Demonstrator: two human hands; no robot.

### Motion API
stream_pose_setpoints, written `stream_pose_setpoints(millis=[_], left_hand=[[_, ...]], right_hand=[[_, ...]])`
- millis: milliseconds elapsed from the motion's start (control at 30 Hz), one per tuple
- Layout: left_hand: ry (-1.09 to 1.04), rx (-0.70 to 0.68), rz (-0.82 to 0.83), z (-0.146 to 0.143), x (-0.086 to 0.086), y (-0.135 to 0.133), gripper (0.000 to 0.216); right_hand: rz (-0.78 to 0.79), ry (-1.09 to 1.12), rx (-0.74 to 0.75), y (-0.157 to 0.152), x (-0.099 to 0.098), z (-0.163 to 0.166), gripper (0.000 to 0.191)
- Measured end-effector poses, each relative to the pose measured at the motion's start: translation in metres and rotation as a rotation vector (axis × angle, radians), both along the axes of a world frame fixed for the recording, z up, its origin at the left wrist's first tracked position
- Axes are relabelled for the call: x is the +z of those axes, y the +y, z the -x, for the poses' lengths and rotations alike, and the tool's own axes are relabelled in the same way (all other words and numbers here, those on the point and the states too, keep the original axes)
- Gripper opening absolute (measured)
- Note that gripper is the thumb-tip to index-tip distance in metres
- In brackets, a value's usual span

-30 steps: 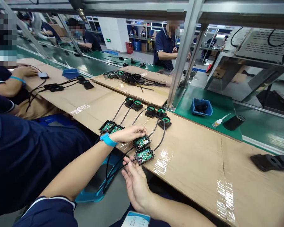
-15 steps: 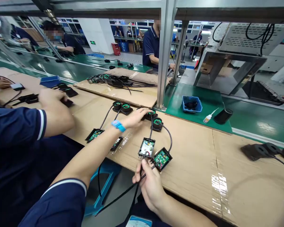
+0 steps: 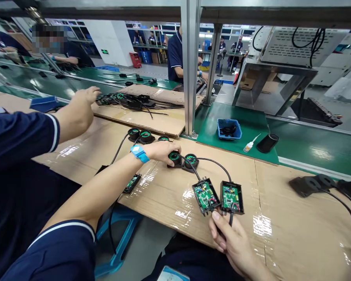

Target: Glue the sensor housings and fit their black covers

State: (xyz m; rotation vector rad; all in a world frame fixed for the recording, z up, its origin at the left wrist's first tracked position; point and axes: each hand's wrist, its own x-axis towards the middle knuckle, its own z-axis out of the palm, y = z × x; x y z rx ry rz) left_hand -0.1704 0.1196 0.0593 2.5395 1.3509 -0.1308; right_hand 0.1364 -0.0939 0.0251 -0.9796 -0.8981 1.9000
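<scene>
My left hand (image 3: 166, 153), with a blue wristband, is closed around a round black housing (image 3: 174, 159) that has a green board inside. A second round housing (image 3: 190, 160) sits beside it on the cardboard. Black cables run from these housings to two open black boxes, a left box (image 3: 206, 195) and a right box (image 3: 232, 198), both showing green circuit boards. My right hand (image 3: 232, 240) is closed on the cables below the boxes, thumb near the left box's lower end. Part of its grip is hidden.
Left of my hands stand more round housings (image 3: 145, 136), one partly behind my left hand, and another board box (image 3: 132, 183). A co-worker's arm (image 3: 76, 113) reaches over the table. Beyond are a metal post (image 3: 190, 78), blue tray (image 3: 229, 128), small bottle (image 3: 248, 146) and black cup (image 3: 268, 143).
Both boxes have moved right with my right hand and now lie side by side. My left hand and its housings have come nearer. The co-worker's arm has swung toward the cable pile.
</scene>
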Motion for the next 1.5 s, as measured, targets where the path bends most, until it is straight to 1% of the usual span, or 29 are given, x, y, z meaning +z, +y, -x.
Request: stream_pose_setpoints(millis=[133, 200, 267, 300, 367, 433, 467, 500, 533, 600, 667, 767, 833, 933, 1033, 1133, 1200, 1300, 1433, 1500], left_hand=[[-0.056, 0.024, 0.057, -0.007, 0.0, -0.035, 0.05], [-0.102, 0.037, 0.078, -0.013, -0.003, -0.052, 0.052], [-0.157, 0.041, 0.107, -0.017, -0.011, -0.065, 0.062], [-0.184, 0.038, 0.124, -0.019, -0.016, -0.068, 0.071], [-0.228, 0.03, 0.148, -0.021, -0.029, -0.067, 0.1], [-0.248, 0.018, 0.165, -0.022, -0.042, -0.059, 0.132], [-0.248, 0.011, 0.176, -0.022, -0.048, -0.054, 0.143], [-0.244, 0.002, 0.19, -0.024, -0.053, -0.049, 0.148], [-0.238, -0.009, 0.204, -0.026, -0.056, -0.046, 0.148], [-0.226, -0.028, 0.223, -0.036, -0.06, -0.042, 0.139], [-0.223, -0.036, 0.221, -0.05, -0.061, -0.045, 0.13], [-0.235, -0.022, 0.192, -0.081, -0.062, -0.055, 0.127], [-0.251, 0.007, 0.171, -0.107, -0.066, -0.063, 0.128], [-0.277, 0.045, 0.159, -0.148, -0.073, -0.075, 0.128], [-0.302, 0.05, 0.168, -0.184, -0.074, -0.083, 0.127], [-0.315, 0.039, 0.179, -0.207, -0.069, -0.085, 0.126], [-0.313, 0.034, 0.188, -0.212, -0.065, -0.084, 0.124], [-0.284, 0.034, 0.19, -0.206, -0.063, -0.085, 0.119], [-0.241, -0.029, 0.148, -0.192, -0.071, -0.088, 0.12], [-0.247, -0.057, 0.127, -0.192, -0.078, -0.089, 0.122]], right_hand=[[-0.017, -0.039, 0.082, -0.003, 0.001, -0.029, 0.053], [-0.019, -0.089, 0.143, -0.004, 0.003, -0.044, 0.053], [-0.016, -0.152, 0.218, -0.005, 0.008, -0.061, 0.053], [-0.015, -0.186, 0.245, -0.005, 0.01, -0.07, 0.052], [-0.016, -0.265, 0.27, -0.003, 0.017, -0.087, 0.051], [-0.012, -0.374, 0.256, 0.001, 0.026, -0.101, 0.053], [-0.017, -0.434, 0.251, 0.004, 0.031, -0.107, 0.054], [-0.031, -0.488, 0.257, 0.007, 0.036, -0.114, 0.056], [-0.05, -0.538, 0.264, 0.009, 0.041, -0.12, 0.057], [-0.109, -0.635, 0.265, 0.012, 0.05, -0.134, 0.056], [-0.166, -0.743, 0.205, 0.01, 0.056, -0.153, 0.051], [-0.269, -0.887, 0.026, 0.0, 0.059, -0.192, 0.043], [-0.309, -0.964, -0.115, -0.008, 0.059, -0.221, 0.049], [-0.29, -1.082, -0.292, -0.015, 0.058, -0.263, 0.06], [-0.225, -1.124, -0.388, -0.013, 0.058, -0.296, 0.063], [-0.175, -1.164, -0.439, -0.004, 0.051, -0.319, 0.058], [-0.178, -1.222, -0.44, 0.002, 0.039, -0.327, 0.06], [-0.243, -1.322, -0.39, 0.009, 0.015, -0.326, 0.063], [-0.415, -1.423, -0.257, 0.016, -0.016, -0.311, 0.051], [-0.453, -1.462, -0.245, 0.018, -0.027, -0.308, 0.048]])
